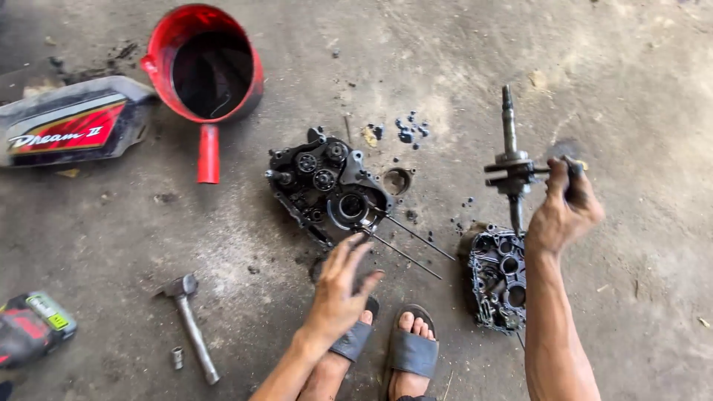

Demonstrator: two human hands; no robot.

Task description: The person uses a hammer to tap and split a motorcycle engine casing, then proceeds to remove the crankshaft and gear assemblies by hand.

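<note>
Concrete floor [594, 59] | red funnel [204, 63], hammer [191, 323] | right hand [564, 212] grips crankshaft [511, 167]

The dirty metal crankshaft [511, 167] is held up in the air, its long thin end pointing up. The greasy black engine case [327, 189] lies flat on the floor.

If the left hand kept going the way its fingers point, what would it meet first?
Likely the two thin metal rods sticking out of the dark engine case half on the concrete floor. The left hand looks raised, so depth is uncertain.
</note>
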